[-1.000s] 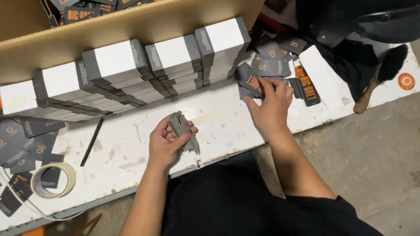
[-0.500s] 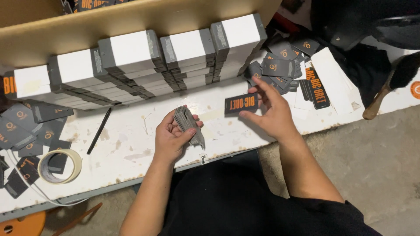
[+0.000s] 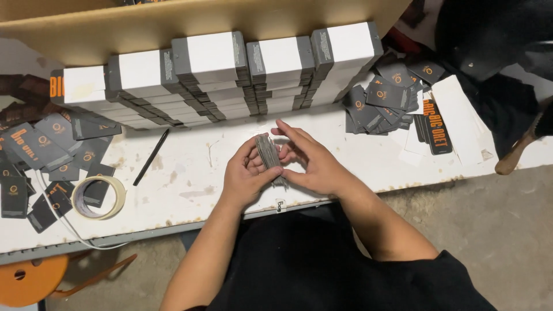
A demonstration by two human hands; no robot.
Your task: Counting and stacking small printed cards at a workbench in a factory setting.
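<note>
Head view, looking straight down at a white table point(image 3: 190, 173) with both hands meeting just off its near edge. Thin stack of dark grey cards point(image 3: 268, 156) held on edge, long axis running away from the body toward the boxes, tipped slightly left at the far end. Left hand point(image 3: 247, 175) cupped around the stack's left side, thumb closed on its near end. Right hand point(image 3: 314, 161) pressed against the stack's right side, fingers point(image 3: 288, 131) stretched flat over the far end, so gripping from both sides. Can't count the cards in the stack, too tight.

Relative to that stack:
- beyond it, four leaning rows of white boxes point(image 3: 213, 57) with grey ends, backed by a cardboard wall point(image 3: 230, 20)
- far right, a loose pile of dark cards point(image 3: 386, 98), plus long black tags point(image 3: 435, 129) with orange print
- left, one black pen point(image 3: 151, 156) lying diagonally
- further left, one roll of tape point(image 3: 98, 197) and another scatter of dark tags point(image 3: 40, 150)
- bottom left, off the table, an orange stool point(image 3: 29, 279)
</note>
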